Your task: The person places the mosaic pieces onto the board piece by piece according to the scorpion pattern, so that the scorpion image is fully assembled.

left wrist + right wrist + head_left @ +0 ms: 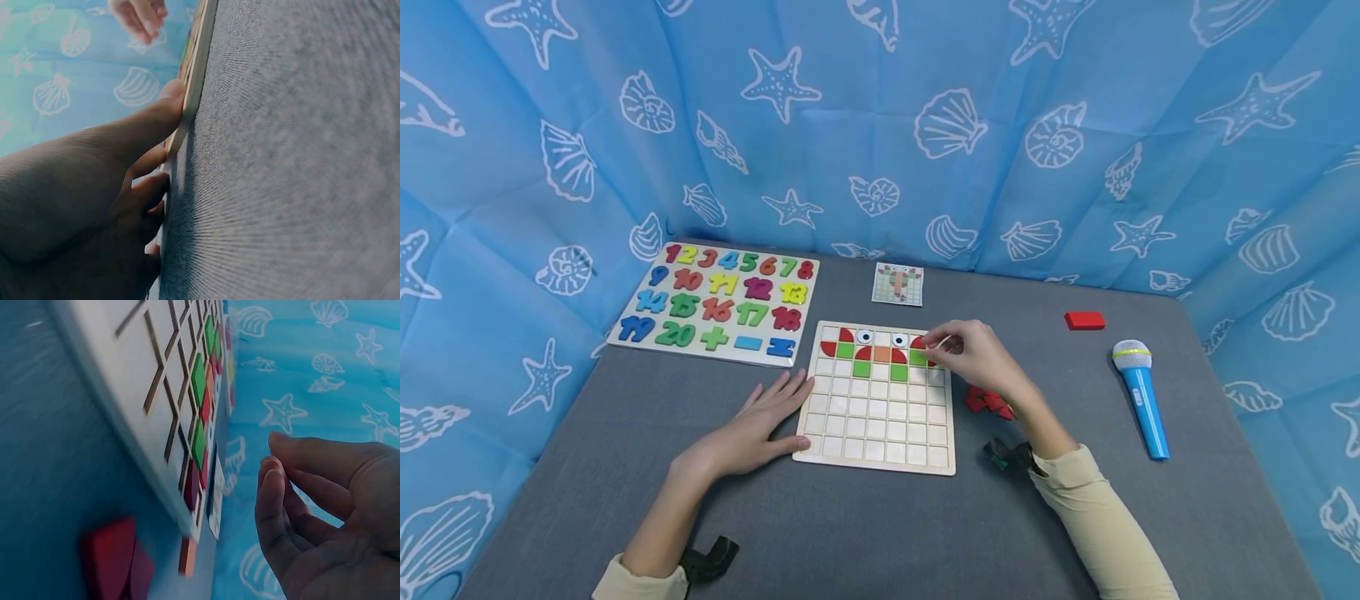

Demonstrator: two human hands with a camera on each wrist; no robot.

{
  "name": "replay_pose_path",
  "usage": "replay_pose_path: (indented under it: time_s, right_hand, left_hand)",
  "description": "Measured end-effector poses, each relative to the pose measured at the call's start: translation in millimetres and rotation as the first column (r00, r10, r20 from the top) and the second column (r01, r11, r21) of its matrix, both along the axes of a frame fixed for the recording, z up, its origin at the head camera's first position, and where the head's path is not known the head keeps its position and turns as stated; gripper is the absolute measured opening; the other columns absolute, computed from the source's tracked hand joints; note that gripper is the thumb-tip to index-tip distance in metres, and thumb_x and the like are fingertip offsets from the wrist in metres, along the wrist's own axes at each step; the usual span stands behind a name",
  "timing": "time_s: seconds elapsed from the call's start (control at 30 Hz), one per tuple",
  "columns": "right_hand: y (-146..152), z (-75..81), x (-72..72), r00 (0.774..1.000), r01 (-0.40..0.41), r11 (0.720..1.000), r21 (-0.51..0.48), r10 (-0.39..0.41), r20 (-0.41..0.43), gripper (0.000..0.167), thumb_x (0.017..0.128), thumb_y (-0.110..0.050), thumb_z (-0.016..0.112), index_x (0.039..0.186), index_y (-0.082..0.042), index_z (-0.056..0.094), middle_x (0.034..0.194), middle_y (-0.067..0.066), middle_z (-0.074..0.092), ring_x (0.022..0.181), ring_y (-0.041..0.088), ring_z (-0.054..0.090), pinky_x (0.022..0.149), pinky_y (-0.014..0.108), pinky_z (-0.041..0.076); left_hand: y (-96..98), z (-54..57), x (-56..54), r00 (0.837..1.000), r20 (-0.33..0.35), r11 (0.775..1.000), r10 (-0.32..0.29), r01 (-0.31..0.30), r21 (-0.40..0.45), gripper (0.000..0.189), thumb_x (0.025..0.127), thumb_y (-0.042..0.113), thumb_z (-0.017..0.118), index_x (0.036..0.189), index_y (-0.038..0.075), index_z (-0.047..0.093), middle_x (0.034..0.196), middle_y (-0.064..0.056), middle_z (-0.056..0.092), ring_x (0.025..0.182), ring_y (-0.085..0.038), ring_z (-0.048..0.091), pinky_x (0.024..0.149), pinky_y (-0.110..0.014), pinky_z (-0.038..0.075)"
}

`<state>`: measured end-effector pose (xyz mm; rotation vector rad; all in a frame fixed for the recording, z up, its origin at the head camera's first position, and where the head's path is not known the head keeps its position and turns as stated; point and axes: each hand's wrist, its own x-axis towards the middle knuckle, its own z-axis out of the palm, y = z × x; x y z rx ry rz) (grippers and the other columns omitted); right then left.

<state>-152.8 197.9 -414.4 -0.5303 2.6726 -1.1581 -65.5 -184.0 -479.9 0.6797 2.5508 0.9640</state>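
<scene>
A wooden grid board (874, 429) lies on the table, with red, green, orange and eye-marked tiles in its top rows. My left hand (748, 437) lies flat at the left side, fingers extended; its thumb (172, 90) rests on the board's near left corner. Over the upper right of the board is my right hand (973, 354), partly covering the tiles there. In the right wrist view, that right hand (319, 506) has loosely bent fingers, thumb near the fingertips and no piece showing between them. A red tile (191, 485) and green tile (199, 442) sit in the grid.
Loose red pieces (988, 402) lie right of the board, and an orange piece (187, 556) near its far corner. A pattern card (897, 284) stands behind it. Around are a number puzzle (715, 304), a red block (1085, 321) and a toy microphone (1142, 400). A patterned curtain (880, 125) borders the table.
</scene>
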Motion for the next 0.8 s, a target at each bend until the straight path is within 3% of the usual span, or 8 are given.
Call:
replay_pose_path:
  time_s: [0.13,0.4,0.6,0.8]
  right_hand:
    - [19.7,2.5,13.8,0.999,0.034,0.999,0.012,-0.034,-0.017,0.020,0.101,-0.011,0.077,0.118,0.000,0.080,0.106,0.015,0.082,0.087,0.018,0.074,0.075,0.022,0.059]
    - [51.2,5.6,36.9,0.997,0.078,0.996,0.052,-0.076,-0.034,0.022,0.099,-0.009,0.079,0.119,0.000,0.079,0.099,0.010,0.081,0.084,0.014,0.072,0.075,0.022,0.060]
    - [73.5,3.5,49.2,0.996,0.087,0.994,0.058,-0.086,-0.027,0.024,0.098,-0.007,0.079,0.120,0.001,0.078,0.098,0.010,0.080,0.082,0.009,0.071,0.071,0.020,0.059]
    - [93.6,-0.2,59.0,0.997,0.082,0.995,0.061,-0.081,-0.021,0.025,0.095,-0.003,0.081,0.119,0.001,0.078,0.097,0.010,0.080,0.081,0.004,0.068,0.072,0.020,0.059]
  left_hand:
    - [-0.3,0.3,-1.2,1.000,0.027,1.000,-0.003,0.003,0.004,0.092,0.101,0.061,0.068,0.174,0.024,0.026,0.183,-0.014,0.020,0.171,-0.044,0.011,0.129,-0.080,0.005]
    - [-0.2,-2.8,-1.3,1.000,0.017,0.999,0.011,-0.010,-0.047,0.092,0.102,0.061,0.067,0.175,0.025,0.024,0.184,-0.009,0.018,0.172,-0.040,0.011,0.133,-0.076,0.006]
    - [0.7,-5.9,-2.2,1.000,0.010,0.999,0.026,-0.025,-0.046,0.092,0.101,0.054,0.072,0.174,0.022,0.026,0.183,-0.010,0.019,0.172,-0.041,0.012,0.134,-0.075,0.006]
    - [2.4,-1.5,-2.9,0.999,0.041,0.997,0.028,-0.024,-0.075,0.092,0.102,0.051,0.072,0.174,0.021,0.024,0.184,-0.009,0.016,0.173,-0.039,0.009,0.135,-0.073,0.004]
